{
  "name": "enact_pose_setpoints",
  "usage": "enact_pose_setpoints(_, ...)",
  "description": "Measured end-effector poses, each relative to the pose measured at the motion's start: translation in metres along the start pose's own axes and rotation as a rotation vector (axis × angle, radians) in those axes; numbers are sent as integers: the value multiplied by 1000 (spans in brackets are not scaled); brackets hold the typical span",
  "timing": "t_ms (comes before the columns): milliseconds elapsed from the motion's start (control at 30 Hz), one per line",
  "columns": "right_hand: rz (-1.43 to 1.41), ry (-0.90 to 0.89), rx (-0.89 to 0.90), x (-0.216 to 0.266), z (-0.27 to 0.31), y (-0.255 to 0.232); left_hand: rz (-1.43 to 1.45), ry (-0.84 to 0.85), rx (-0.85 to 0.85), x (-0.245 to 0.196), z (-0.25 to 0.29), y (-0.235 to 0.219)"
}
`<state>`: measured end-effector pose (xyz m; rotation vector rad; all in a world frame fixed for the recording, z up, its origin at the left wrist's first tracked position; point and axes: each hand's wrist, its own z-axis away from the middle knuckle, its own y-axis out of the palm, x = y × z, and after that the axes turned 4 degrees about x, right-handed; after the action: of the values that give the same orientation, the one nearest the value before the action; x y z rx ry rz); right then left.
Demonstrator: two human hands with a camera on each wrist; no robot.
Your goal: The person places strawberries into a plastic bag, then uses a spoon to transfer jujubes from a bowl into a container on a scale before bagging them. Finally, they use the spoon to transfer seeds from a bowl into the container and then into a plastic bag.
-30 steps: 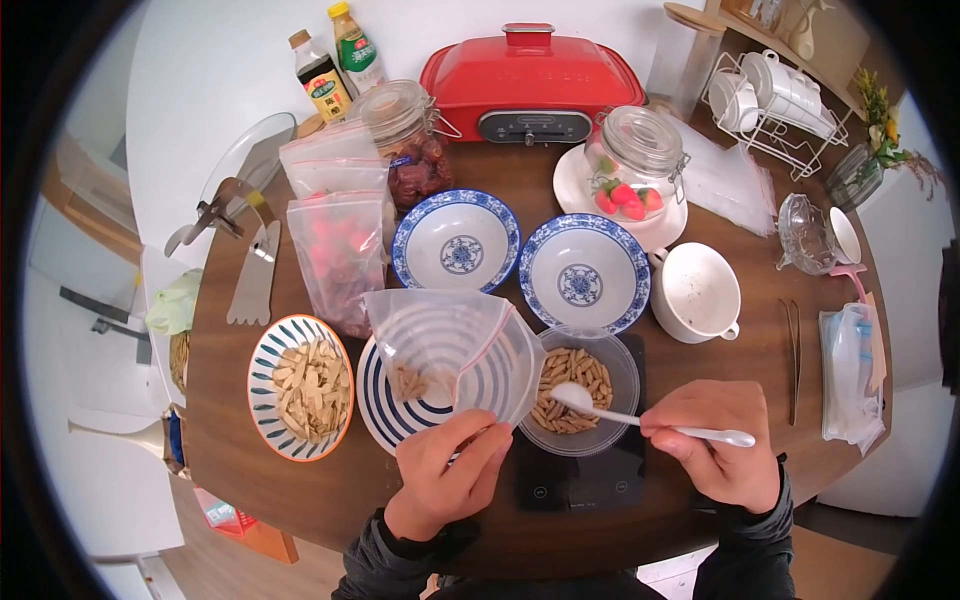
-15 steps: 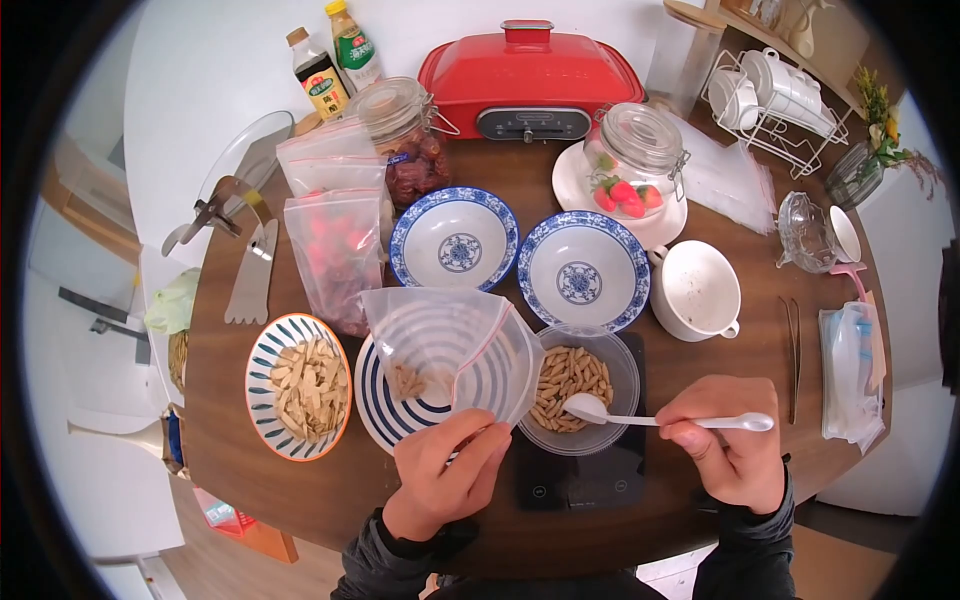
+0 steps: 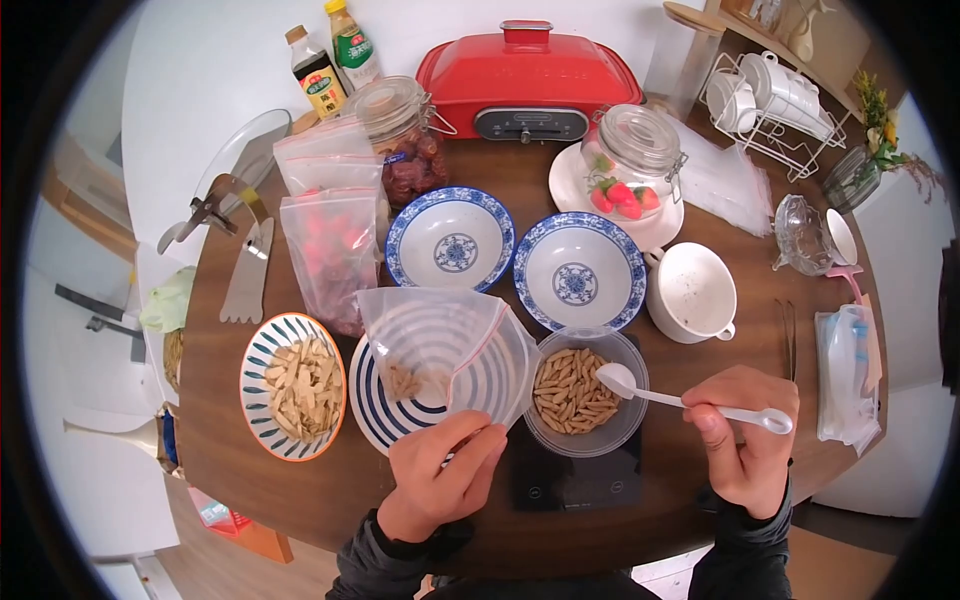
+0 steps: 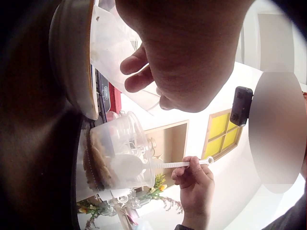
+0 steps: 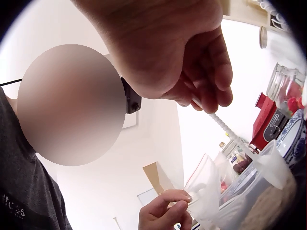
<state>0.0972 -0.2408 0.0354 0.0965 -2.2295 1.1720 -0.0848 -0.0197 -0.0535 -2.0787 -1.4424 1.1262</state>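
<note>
My left hand pinches the edge of a clear zip bag, whose open mouth faces the round plastic container. A few brown pieces lie low in the bag, above a blue-ringed plate. In my right hand is a white plastic spoon, gripped by its handle. Its bowl hangs at the right side of the clear plastic container, which holds many slim brown pieces. Under the container lies a black kitchen scale. The left wrist view shows the spoon bowl overlapping the container wall.
An oval bowl of pale dried slices stands at left. Behind are two blue-and-white bowls, filled zip bags, a jar of dark red fruit, a strawberry jar and a red cooker. A white cup stands right.
The spoon has moved right, from over the middle of the container to its right side, and my right hand shifted right with it. My left hand and the bag stay almost still.
</note>
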Motion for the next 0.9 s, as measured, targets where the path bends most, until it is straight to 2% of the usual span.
enact_pose_setpoints(233,-117,13,58,0,2,6,-12,-27,39,-1,0,-2)
enact_pose_setpoints(300,-142,103,-42,0,4,5,-10,-26,37,-2,0,-2)
enact_pose_setpoints(333,-141,101,-41,1,6,6,-9,-25,36,-2,0,-2)
enact_pose_setpoints(400,-281,257,-38,1,8,6,-3,-27,39,-1,0,-1)
enact_pose_setpoints(600,-223,161,36,-9,5,8,-8,-26,54,-1,1,-2)
enact_pose_setpoints(700,-192,51,-26,-7,2,11,-6,-27,54,-1,2,-1)
enact_pose_setpoints(900,-139,51,65,-9,0,15,4,-28,55,-1,1,-1)
